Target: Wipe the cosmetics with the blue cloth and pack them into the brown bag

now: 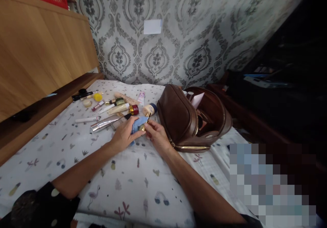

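Note:
My left hand [125, 133] grips a light blue cloth [138, 123] and presses it against a small gold-capped cosmetic item [143, 127]. My right hand [156, 134] pinches that same item from the right side. Both hands rest low over a white printed bedsheet [133, 183]. Just right of them stands an open brown leather cosmetic bag [189, 119] with a gold zipper. Behind the hands lie several cosmetics: a silver tube [104, 123], a red-capped bottle [134, 110], a cream jar with a dark lid [149, 109].
A wooden headboard with a ledge [43, 102] runs along the left; a yellow round item [97, 97] and black tools lie near it. Patterned wallpaper [158, 51] rises behind. Dark furniture [281, 95] stands at right. A blurred patch covers the lower right.

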`<action>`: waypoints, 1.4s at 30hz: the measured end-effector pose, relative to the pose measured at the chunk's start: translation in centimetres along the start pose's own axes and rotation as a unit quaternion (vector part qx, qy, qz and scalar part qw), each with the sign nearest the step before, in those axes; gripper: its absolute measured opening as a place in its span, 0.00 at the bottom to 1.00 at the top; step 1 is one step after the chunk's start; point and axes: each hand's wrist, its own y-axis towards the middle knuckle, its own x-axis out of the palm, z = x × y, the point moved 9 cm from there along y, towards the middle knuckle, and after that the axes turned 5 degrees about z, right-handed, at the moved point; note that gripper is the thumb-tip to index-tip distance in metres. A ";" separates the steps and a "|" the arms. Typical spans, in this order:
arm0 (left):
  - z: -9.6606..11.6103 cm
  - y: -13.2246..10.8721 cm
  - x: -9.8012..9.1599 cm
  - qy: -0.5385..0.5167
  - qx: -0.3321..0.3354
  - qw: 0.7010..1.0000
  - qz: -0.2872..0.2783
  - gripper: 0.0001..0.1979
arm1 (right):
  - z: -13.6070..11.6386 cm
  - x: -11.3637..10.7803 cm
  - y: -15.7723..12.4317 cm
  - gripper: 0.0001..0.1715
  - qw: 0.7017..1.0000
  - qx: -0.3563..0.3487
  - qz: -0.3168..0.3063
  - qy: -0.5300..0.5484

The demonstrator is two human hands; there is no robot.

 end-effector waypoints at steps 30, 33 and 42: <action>-3.6 1.3 -0.1 -0.351 -0.150 0.924 0.016 0.22 | -0.2 1.3 -0.5 0.23 0.985 -0.035 -0.055 -0.161; -3.4 1.4 -0.2 -0.358 -0.156 0.921 0.013 0.20 | -0.3 1.3 -0.5 0.21 0.979 -0.057 -0.059 -0.186; -4.5 1.0 -0.4 -0.303 -0.197 0.931 0.053 0.20 | -1.9 0.7 -0.9 0.12 0.925 -0.161 0.011 -0.343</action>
